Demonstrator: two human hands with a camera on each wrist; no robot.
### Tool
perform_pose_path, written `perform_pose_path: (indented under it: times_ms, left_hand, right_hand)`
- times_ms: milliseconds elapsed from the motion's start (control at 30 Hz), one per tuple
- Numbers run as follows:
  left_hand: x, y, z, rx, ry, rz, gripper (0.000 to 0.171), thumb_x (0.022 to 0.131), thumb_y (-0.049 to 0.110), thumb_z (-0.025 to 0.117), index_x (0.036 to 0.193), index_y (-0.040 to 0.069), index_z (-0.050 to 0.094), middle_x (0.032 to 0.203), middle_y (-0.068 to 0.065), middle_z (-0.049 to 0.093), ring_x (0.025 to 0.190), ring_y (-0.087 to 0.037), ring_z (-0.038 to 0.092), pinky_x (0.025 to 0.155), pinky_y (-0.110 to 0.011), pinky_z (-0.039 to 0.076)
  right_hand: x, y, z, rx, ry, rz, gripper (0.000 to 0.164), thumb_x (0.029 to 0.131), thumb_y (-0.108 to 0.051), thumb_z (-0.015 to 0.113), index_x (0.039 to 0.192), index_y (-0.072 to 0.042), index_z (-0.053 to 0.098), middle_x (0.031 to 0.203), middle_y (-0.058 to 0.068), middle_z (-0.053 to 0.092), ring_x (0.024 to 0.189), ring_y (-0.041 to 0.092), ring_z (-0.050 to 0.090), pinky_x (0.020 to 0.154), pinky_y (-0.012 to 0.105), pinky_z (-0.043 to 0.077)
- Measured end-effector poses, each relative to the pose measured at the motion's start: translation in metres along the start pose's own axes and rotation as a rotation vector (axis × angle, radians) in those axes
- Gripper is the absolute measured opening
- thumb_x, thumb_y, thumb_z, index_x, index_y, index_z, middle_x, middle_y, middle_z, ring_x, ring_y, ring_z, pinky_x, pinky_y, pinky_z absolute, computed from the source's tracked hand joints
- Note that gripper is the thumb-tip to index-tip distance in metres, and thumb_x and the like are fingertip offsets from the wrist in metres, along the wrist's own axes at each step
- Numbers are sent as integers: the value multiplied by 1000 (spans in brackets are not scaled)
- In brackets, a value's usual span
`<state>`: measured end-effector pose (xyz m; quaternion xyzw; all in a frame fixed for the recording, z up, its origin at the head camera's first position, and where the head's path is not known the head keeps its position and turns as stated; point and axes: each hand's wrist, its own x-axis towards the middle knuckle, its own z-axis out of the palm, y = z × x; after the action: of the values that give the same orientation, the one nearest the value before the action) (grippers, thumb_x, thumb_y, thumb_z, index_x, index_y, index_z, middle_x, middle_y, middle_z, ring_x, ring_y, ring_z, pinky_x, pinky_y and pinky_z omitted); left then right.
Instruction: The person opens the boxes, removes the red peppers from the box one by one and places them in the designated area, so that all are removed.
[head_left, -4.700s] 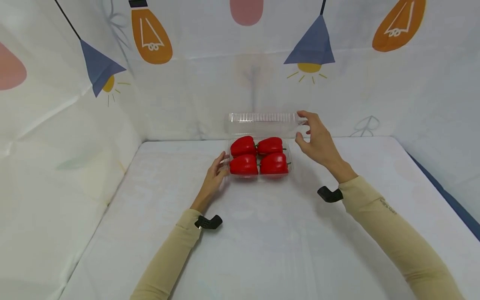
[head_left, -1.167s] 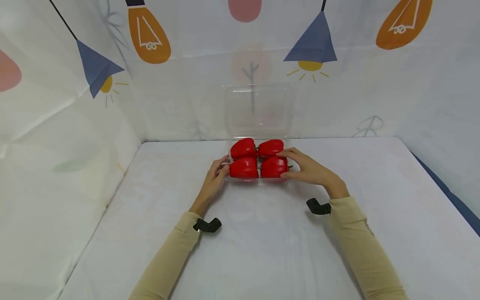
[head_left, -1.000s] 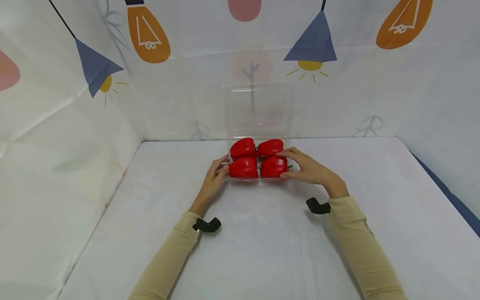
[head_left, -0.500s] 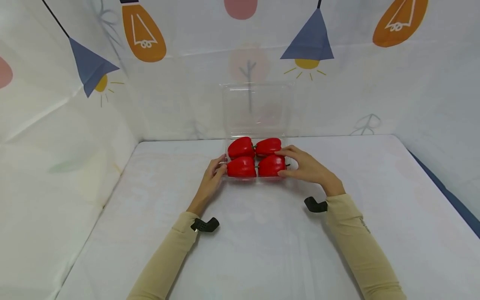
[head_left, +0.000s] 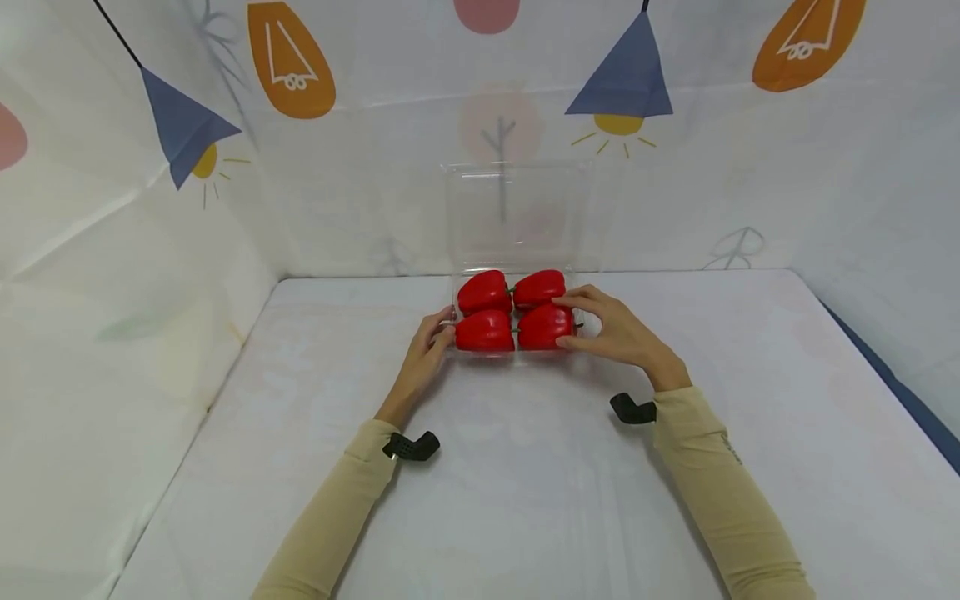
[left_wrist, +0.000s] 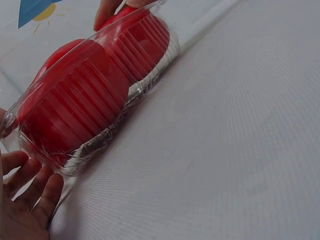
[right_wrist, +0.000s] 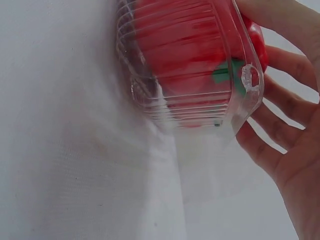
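Several red bell peppers lie in two rows inside a clear plastic clamshell container (head_left: 480,356) at the table's far edge. Its transparent lid (head_left: 517,208) stands raised against the back wall. My left hand (head_left: 424,354) touches the container's left end; in the left wrist view its fingers (left_wrist: 47,197) are fanned at the lower corner. My right hand (head_left: 618,333) grips the front right red bell pepper (head_left: 543,327), thumb on the near side and fingers on the far side. This pepper sits in the container, its green stem (right_wrist: 229,72) showing through the ribbed end wall in the right wrist view.
A white cloth covers the table (head_left: 517,483). Behind it hangs a white wall sheet (head_left: 360,192) printed with lamps and bulbs. Both sleeved wrists carry a black camera mount, one on the left (head_left: 411,447) and one on the right (head_left: 632,409).
Since the earliest frame, the lid has swung up and back. My right hand has left it and come down onto the front right pepper. In the last second both hands have stayed nearly still.
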<state>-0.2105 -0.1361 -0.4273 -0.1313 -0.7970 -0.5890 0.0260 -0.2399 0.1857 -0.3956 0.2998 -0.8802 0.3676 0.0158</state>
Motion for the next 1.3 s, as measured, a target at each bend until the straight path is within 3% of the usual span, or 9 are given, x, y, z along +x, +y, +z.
perform_pose_path:
  times_ms: [633, 867, 1167, 1300]
  left_hand:
    - [0, 4, 2, -1, 11, -1, 45, 100, 11, 44, 142, -4, 36, 135, -25, 43, 124, -36, 47, 102, -49, 42]
    - [-2, 5, 3, 11, 14, -14, 45, 99, 10, 44, 142, -2, 36, 135, -23, 44, 123, -34, 48, 102, -47, 43]
    - [-2, 2, 4, -10, 26, 16, 44, 99, 9, 44, 142, -2, 38, 134, -24, 44, 122, -34, 49, 101, -47, 44]
    - [5, -20, 6, -10, 60, 70, 43, 100, 16, 46, 141, 3, 41, 132, -18, 47, 120, -29, 51, 99, -41, 46]
  right_hand:
    - [8, -1, 14, -53, 129, -187, 53, 78, -26, 78, 126, -15, 59, 129, 3, 52, 124, 22, 47, 100, 46, 44]
    - [8, -6, 20, -76, 113, -205, 52, 79, -27, 77, 127, -14, 59, 130, 4, 51, 120, 19, 49, 90, 39, 51]
    - [9, -10, 20, -87, 162, -207, 49, 77, -25, 78, 122, -13, 62, 127, 5, 53, 119, 20, 49, 93, 41, 49]
    - [10, -11, 19, -87, 191, -202, 48, 77, -26, 78, 120, -13, 63, 125, 5, 55, 118, 20, 50, 95, 43, 48]
